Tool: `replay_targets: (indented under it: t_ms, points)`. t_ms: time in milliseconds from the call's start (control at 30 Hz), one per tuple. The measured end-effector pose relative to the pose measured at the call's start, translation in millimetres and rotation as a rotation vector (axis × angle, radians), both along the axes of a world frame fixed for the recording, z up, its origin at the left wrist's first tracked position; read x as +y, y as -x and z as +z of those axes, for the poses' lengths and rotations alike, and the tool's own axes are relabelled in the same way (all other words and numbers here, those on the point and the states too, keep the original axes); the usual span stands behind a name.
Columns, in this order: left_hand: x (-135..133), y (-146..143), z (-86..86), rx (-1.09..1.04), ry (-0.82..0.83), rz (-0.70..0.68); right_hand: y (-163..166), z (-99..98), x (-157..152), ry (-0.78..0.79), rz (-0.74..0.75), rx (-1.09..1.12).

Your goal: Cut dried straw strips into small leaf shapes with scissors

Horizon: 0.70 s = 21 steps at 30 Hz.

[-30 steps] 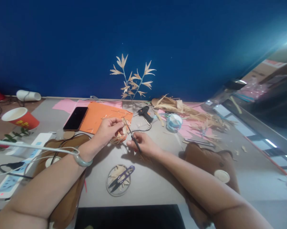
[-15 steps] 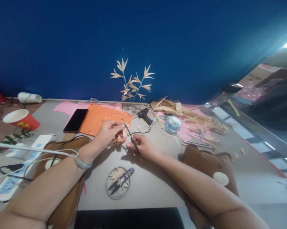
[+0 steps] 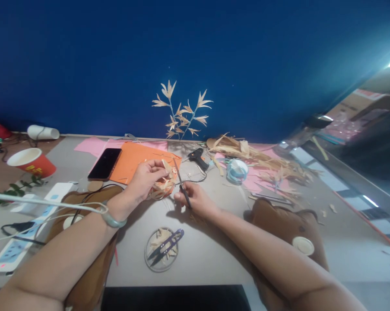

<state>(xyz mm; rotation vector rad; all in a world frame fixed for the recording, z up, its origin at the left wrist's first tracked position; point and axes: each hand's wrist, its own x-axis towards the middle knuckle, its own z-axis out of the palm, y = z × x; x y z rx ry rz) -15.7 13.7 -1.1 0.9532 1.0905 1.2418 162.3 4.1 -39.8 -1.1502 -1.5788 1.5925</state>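
My left hand (image 3: 146, 176) pinches a small tan straw leaf piece (image 3: 167, 167) above a little bundle of straw leaves (image 3: 162, 188) on the grey table (image 3: 207, 250). My right hand (image 3: 195, 199) is closed on thin dark tweezers (image 3: 181, 183), whose tips point up towards the leaf piece. Both hands meet over the table's middle, just in front of an orange sheet (image 3: 134, 160). A green bangle (image 3: 112, 220) sits on my left wrist.
Thread snips (image 3: 165, 244) lie on a round dish of leaf scraps near me. A black phone (image 3: 104, 163), glue gun (image 3: 198, 157), tape roll (image 3: 236, 169), straw pile (image 3: 262, 160), red paper cup (image 3: 31, 162), power strip (image 3: 23, 233) and brown pads (image 3: 288, 224) surround the hands. A straw-leaf branch (image 3: 182, 114) stands against the blue wall.
The tweezers have tilted more upright and my left hand has lifted the leaf piece slightly. The straw bundle now shows more beneath my left fingers.
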Motion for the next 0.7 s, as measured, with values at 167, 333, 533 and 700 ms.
replay_targets:
  t_ms: [167,333,533,700]
  points:
    - [1.4,1.2,-1.4,-0.047,0.001,0.034,-0.8,-2.0,-0.1,0.029,0.044,-0.006]
    - [1.7,0.6,-2.5,-0.036,-0.029,0.053,-0.6,-3.5,1.2,-0.008,0.041,-0.038]
    - [1.0,-0.8,0.7,-0.015,-0.035,0.062,-0.6,-2.0,-0.8,0.01,0.048,-0.053]
    - [0.2,-0.2,0.2,0.013,-0.054,0.049,-0.6,0.3,-1.3,0.004,0.034,-0.068]
